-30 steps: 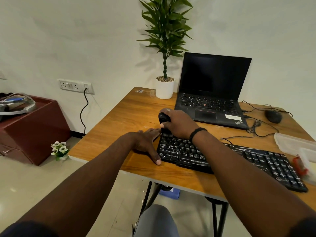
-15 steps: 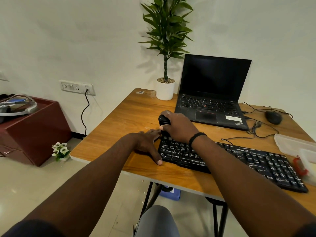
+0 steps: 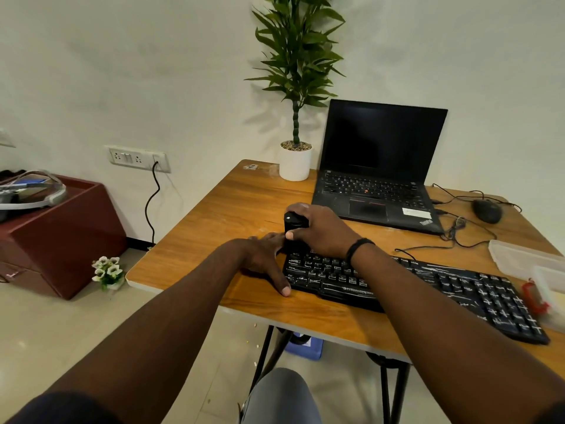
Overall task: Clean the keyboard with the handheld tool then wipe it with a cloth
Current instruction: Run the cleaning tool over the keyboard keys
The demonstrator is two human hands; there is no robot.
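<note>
Black handheld tool point(image 3: 294, 222) on keyboard's point(image 3: 406, 289) left end, near table's point(image 3: 214, 215) front-left corner.
Right hand point(image 3: 321, 229) grip wraps the tool; left hand point(image 3: 266, 258), fingers flat, braces the keyboard, likely against sliding.

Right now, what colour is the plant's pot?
White, plain, seen clearly in the head view: the pot.

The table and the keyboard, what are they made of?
Table: looks like wood or wood-look board, smooth, with brown grain streaks and a pale edge. Keyboard: probably black plastic, matt, with white-printed keys.
</note>
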